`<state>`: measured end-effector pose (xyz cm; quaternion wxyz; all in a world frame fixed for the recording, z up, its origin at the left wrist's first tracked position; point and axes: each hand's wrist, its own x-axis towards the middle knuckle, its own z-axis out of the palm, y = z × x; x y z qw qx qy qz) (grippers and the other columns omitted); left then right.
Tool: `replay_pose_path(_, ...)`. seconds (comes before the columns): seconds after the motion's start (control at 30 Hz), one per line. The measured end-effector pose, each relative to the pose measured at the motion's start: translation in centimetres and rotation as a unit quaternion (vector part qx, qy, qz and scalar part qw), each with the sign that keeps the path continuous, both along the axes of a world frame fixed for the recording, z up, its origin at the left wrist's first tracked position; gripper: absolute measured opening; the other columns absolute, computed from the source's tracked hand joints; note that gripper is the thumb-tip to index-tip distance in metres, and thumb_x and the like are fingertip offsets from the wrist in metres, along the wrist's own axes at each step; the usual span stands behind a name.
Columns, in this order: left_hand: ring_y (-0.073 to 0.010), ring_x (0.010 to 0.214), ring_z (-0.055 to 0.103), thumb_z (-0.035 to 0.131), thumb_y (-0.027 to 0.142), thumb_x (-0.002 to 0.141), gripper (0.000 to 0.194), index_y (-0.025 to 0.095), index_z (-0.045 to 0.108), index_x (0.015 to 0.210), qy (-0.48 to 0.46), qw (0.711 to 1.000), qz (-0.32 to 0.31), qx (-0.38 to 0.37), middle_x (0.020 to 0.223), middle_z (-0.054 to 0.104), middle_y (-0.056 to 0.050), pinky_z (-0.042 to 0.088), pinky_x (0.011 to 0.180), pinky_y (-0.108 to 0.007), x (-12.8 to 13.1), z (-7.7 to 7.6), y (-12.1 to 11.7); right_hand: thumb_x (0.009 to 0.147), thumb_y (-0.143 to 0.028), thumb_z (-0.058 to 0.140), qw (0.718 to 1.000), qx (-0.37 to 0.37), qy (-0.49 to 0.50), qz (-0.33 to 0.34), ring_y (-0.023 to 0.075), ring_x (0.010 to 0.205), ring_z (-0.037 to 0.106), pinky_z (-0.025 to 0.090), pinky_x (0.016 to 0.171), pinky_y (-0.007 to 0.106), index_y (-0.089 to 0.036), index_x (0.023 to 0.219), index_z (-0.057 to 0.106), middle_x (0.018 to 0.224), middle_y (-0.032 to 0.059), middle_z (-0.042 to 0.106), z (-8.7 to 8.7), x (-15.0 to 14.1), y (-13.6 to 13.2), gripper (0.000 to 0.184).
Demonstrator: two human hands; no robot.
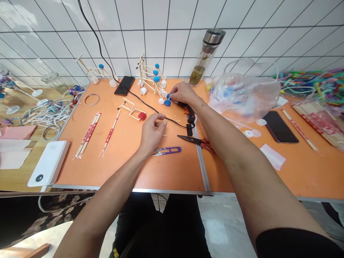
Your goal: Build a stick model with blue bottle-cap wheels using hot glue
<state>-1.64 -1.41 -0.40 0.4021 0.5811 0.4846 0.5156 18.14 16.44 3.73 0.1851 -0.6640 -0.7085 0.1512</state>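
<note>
My right hand (185, 92) reaches to the back middle of the orange table, fingers pinched at a small blue disc-like piece (168, 96). Just below it lies another blue round piece (167, 103). Close by on the left stand small models of pale sticks (147, 73) with blue balls and white round feet. My left hand (152, 130) hovers over the table, loosely curled, thumb and index apart with nothing visible between them. A stick frame with a red round piece (142, 116) lies beside it. A black and orange glue gun (189, 114) lies below my right hand.
Purple thread snips (169, 151) and red-handled pliers (192, 139) lie near my forearms. A black cable (146, 104) crosses the table. Around them are a phone (124, 85), wrapped chopsticks (90, 134), a white power bank (49, 163), a tall bottle (204, 59) and a plastic bag (244, 93).
</note>
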Motion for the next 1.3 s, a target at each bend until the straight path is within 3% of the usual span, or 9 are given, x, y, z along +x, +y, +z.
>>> replay_pose_path(0.87, -0.0136, 0.078, 0.070, 0.073, 0.015, 0.094, 0.014, 0.022, 0.078, 0.105, 0.013, 1.000, 0.009, 0.005, 0.113, 0.080, -0.004, 0.052, 0.069, -0.028, -0.2, -0.1, 0.2, 0.086, -0.025, 0.082, 0.999, 0.026, -0.025, -0.002, 0.0323, 0.111, 0.080, 0.063, 0.093, 0.040, -0.023, 0.109, 0.092, 0.118, 0.0109, 0.090, -0.6, -0.2, -0.6, 0.025)
replay_pose_path(1.3, -0.0115, 0.072, 0.069, 0.074, 0.013, 0.093, 0.012, 0.021, 0.078, 0.102, -0.002, 1.000, 0.008, 0.004, 0.108, 0.078, -0.003, 0.053, 0.068, -0.026, 0.0, 0.1, 0.2, 0.087, -0.024, 0.083, 0.999, 0.024, -0.012, -0.028, 0.0344, 0.115, 0.080, 0.063, 0.097, 0.042, -0.021, 0.109, 0.091, 0.119, 0.0121, 0.089, 0.4, -0.5, -2.1, 0.023)
